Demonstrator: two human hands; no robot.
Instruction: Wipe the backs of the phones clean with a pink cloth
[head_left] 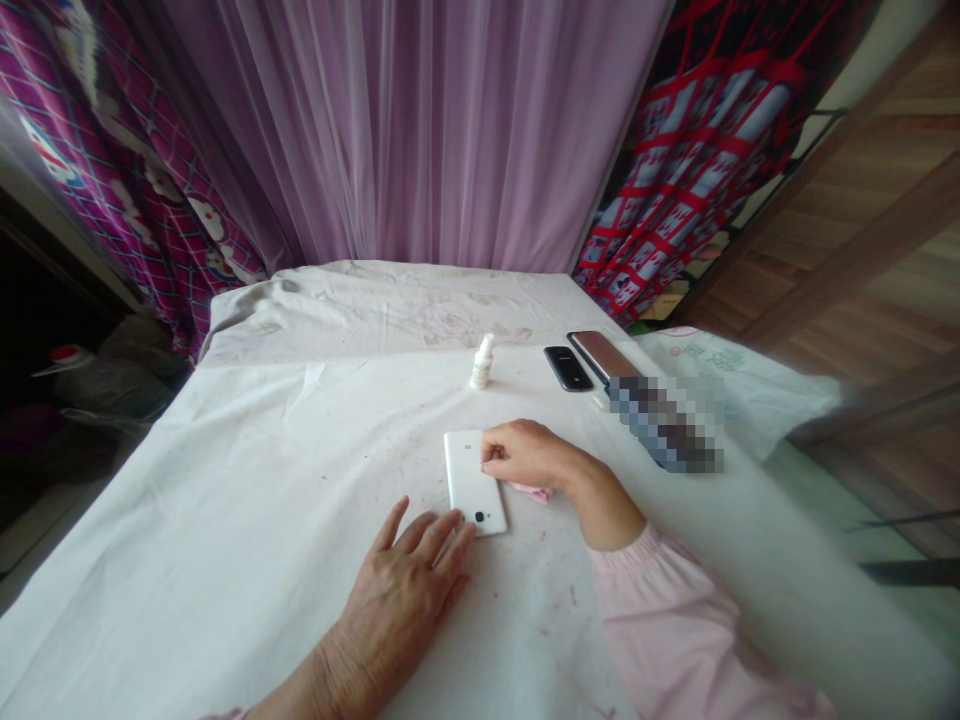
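The white phone lies flat on the white cloth that covers the table, back side up, with its camera dot at the end near the person. The left hand is open, palm down, with its fingers spread. Its fingertips touch the near end of the phone, close to the camera dot. The right hand is curled closed around a pink rag, which pokes out under it. This hand sits over the phone's right edge, up toward the far end, and hides a bit of it.

Past the phone, a small white bottle stands up straight. To its right lies a black phone. Just beside that is a long thing with a shiny brown top; its near part is covered by blurry squares. None of these sits between the hands and the white phone. Farther right there is a thin white bag.

The left arm comes in low, from the bottom. The right arm reaches in from the lower right, in a pink sleeve, and bends at the wrist. Purple curtains hang behind the table.
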